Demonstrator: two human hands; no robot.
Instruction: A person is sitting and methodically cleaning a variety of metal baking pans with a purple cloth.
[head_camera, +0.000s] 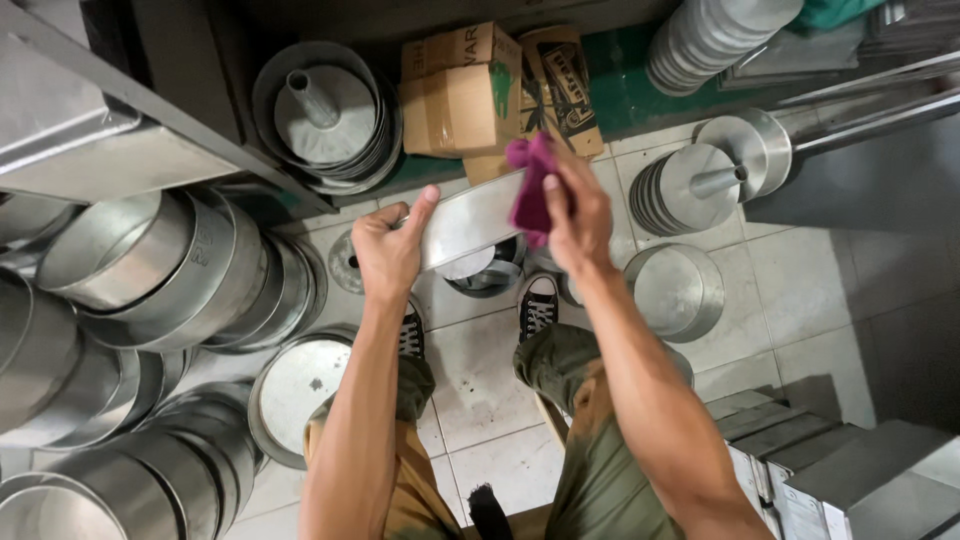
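Observation:
My left hand (388, 247) grips the left end of a shiny round metal pan (468, 222), held on its side above my feet. My right hand (574, 212) presses a magenta cloth (530, 187) against the pan's right end. Both forearms reach out over my knees. Below the pan, more metal pans (487, 274) lie on the tiled floor between my black sneakers (538, 303).
Stacks of round metal pans (180, 270) crowd the left side. Tube pans (325, 112) stand at the back and at the right (700, 180). Cardboard boxes (462, 95) sit behind. A single pan (675, 290) lies right of my foot; metal steps (790, 450) are at bottom right.

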